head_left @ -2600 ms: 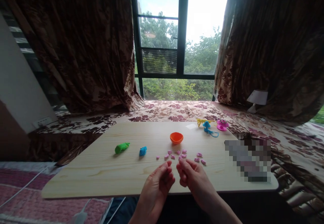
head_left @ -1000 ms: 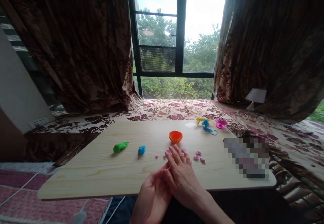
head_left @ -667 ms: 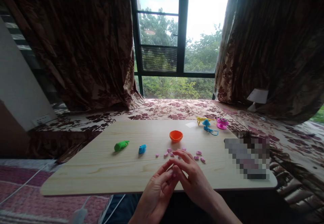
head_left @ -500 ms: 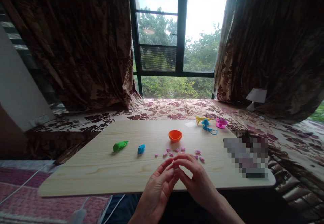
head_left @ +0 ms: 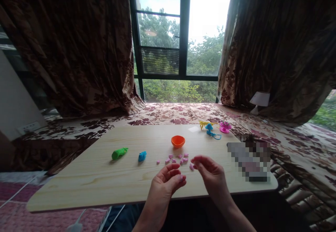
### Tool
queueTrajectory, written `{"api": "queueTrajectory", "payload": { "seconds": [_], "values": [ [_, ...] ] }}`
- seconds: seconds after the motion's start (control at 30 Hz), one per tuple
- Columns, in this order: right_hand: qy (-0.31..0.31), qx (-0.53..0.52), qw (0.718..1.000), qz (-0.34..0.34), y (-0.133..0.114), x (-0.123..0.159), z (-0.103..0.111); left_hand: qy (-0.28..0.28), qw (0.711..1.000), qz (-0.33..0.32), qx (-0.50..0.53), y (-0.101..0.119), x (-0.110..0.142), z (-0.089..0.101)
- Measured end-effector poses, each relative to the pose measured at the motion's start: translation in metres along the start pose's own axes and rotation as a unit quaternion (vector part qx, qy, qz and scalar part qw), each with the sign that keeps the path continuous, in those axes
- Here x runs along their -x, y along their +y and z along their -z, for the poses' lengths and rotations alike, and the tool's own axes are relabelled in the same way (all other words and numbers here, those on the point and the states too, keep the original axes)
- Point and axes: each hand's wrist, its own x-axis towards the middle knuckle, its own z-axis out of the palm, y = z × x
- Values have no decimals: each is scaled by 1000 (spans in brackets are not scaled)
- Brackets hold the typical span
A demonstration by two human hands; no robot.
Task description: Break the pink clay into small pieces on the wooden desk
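My left hand [head_left: 165,186] is over the near edge of the table, thumb and forefinger pinched together. Whatever lies between those fingertips is too small to make out. Just to the right, my right hand [head_left: 210,174] is closed in a pinch, with a small pink piece [head_left: 191,167] at its fingertips, perhaps modelling clay. Several similar pink lumps [head_left: 180,156] lie scattered on the tabletop beyond my hands. Behind them stands an orange bowl [head_left: 177,141]. Part of the tabletop beneath my right hand is hidden.
Left of the bowl lie a blue lump [head_left: 142,156] and a green figure [head_left: 119,153]. At the back right are a yellow figure [head_left: 206,124], a blue mushroom shape [head_left: 209,128] and a pink one [head_left: 225,127]. A blurred-out object [head_left: 249,162] covers the table's right side [head_left: 228,183].
My hands, fingertips together before, have parted; the right one has moved right and slightly forward. The view has shifted slightly, so everything sits a little further left.
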Motion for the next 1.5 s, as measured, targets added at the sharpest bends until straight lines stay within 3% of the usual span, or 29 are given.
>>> {"api": "queueTrajectory", "payload": {
  "seconds": [0.1, 0.23, 0.33, 0.43, 0.53, 0.63, 0.7, 0.8, 0.9, 1.0, 1.17, 1.3, 1.4, 1.5],
  "values": [
    [3, 158, 986, 51, 4, -10, 44, 61, 996, -55, -30, 6, -7, 21],
    [-57, 446, 886, 116, 11, 4, 93, 173, 957, -177, -153, 15, -27, 73],
    [-125, 546, 818, 132, 13, 22, 96, 243, 891, -253, -288, 12, -39, 104],
    [-167, 622, 751, 145, 12, 28, 86, 235, 852, -299, -360, 7, -43, 114],
    [-151, 682, 701, 144, 16, 29, 85, 225, 822, -332, -405, 5, -42, 112],
    [-97, 718, 671, 159, 27, 46, 93, 228, 816, -335, -413, 6, -43, 110],
    [-77, 724, 661, 184, 33, 60, 94, 226, 814, -339, -415, 6, -43, 109],
    [-112, 712, 664, 200, 31, 67, 85, 223, 799, -354, -432, 6, -42, 108],
    [-133, 706, 679, 155, 23, 53, 80, 216, 795, -356, -441, 6, -40, 107],
    [-107, 714, 684, 111, 19, 47, 89, 214, 801, -353, -434, 6, -39, 107],
    [-124, 712, 679, 129, 22, 69, 94, 220, 774, -365, -469, 5, -38, 104],
    [-152, 701, 687, 112, 15, 56, 82, 219, 764, -372, -479, 6, -36, 100],
    [-124, 710, 689, 77, 14, 45, 89, 221, 775, -365, -465, 7, -36, 100],
    [-100, 714, 688, 84, 19, 57, 103, 222, 777, -366, -462, 6, -37, 101]
  ]
}}
